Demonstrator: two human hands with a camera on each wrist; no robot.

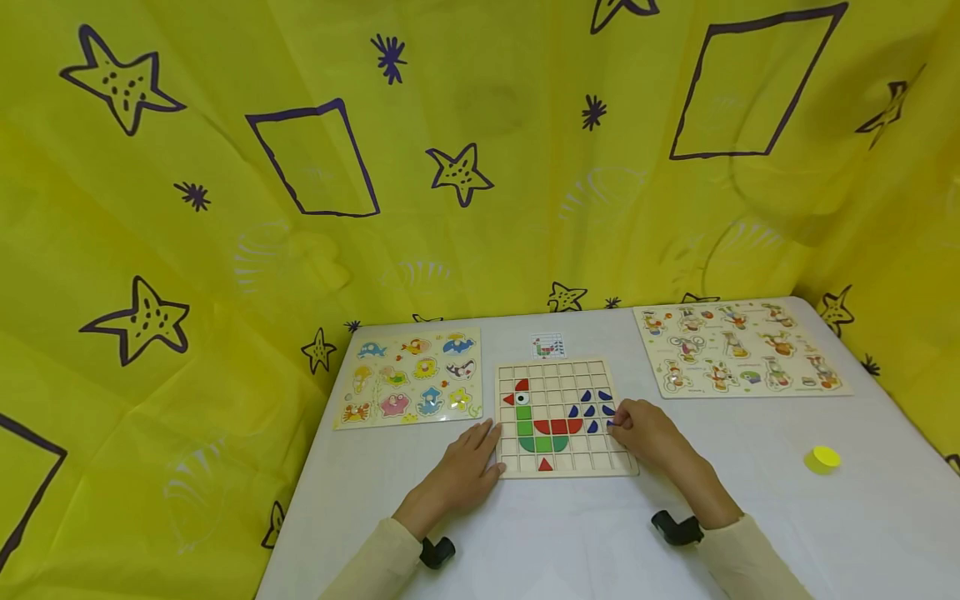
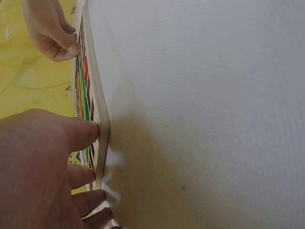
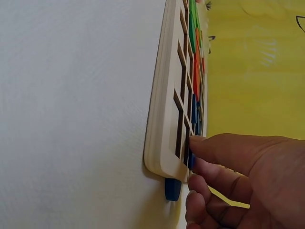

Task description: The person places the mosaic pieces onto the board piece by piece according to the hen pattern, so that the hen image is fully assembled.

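Observation:
A wooden grid board [image 1: 570, 367] lies on the table, bearing coloured pieces that form a bird. Among them are a red triangle [image 1: 545, 465], green squares [image 1: 523, 420] and several blue curved pieces [image 1: 592, 427] at the tail. My left hand [image 1: 468, 467] rests along the board's left edge, its thumb [image 2: 86, 133] touching the rim. At the right side, my right hand [image 1: 643, 429] pinches a blue curved piece [image 3: 191, 161] at a grid cell near the edge. Another blue piece [image 3: 172, 189] shows just past the board's corner; what supports it is unclear.
Behind the board lies a small picture card [image 1: 547, 347] with a similar bird. A sea-animal puzzle [image 1: 408, 379] is at the left, another picture puzzle [image 1: 742, 350] at the back right. A yellow round piece [image 1: 823, 460] sits far right. Yellow cloth [image 1: 480, 250] surrounds the table.

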